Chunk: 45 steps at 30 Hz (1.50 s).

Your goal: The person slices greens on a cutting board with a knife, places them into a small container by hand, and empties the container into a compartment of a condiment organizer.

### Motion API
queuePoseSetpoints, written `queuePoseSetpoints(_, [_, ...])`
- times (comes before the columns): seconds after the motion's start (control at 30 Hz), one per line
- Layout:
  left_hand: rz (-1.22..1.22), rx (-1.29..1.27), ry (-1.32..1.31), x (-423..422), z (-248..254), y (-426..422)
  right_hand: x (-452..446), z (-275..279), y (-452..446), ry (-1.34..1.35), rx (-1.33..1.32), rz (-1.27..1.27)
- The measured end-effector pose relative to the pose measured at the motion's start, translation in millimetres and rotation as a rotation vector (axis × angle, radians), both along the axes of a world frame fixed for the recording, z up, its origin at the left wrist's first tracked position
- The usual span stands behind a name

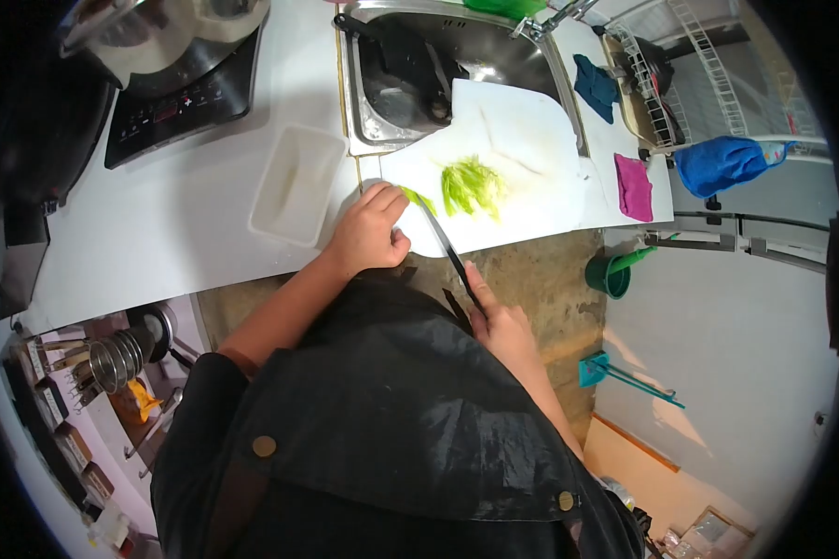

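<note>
My right hand (502,323) is closed round the black handle of a kitchen knife (446,244). The blade points up and left, its tip end touching or just over a light-green vegetable piece (412,196). Fingers curled, my left hand (371,228) presses on that piece at the left side of a white cutting board (541,140); the fingers hide part of it. To the right of the blade lies a loose pile of thin green vegetable strips (471,184) on the board. I cannot tell the vegetable's exact kind.
Left of the board sits a white plastic tray (298,186). A steel sink (485,47) holding a black pan (396,56) lies behind, partly under the board. An induction cooker (182,116) with a pot (163,47) is at the back left. Cloths (634,186) lie on the right.
</note>
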<state>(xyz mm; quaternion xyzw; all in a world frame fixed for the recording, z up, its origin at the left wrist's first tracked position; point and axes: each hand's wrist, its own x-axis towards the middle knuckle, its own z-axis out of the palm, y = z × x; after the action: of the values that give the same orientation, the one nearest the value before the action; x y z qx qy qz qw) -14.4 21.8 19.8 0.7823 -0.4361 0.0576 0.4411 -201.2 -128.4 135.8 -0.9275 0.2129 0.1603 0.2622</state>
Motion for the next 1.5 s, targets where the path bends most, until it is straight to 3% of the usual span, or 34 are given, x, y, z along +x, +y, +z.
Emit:
queuePoseSetpoints(0.43, [-0.013, 0.0, -0.008, 3, -1, 0, 30, -34, -3, -0.01, 0.043, 0.065])
queuePoseSetpoints(0.5, [-0.006, -0.028, 0.0, 3, -2, -1, 35, -50, 2, -0.1, -0.066, 0.1])
queuePoseSetpoints(0.83, [-0.035, 0.01, 0.012, 2, -11, 9, -7, -6, -6, -0.033, 0.058, 0.016])
queuePoseSetpoints(1.5, [-0.068, -0.005, -0.037, 5, -6, 9, 16, -19, -6, 0.03, -0.011, 0.069])
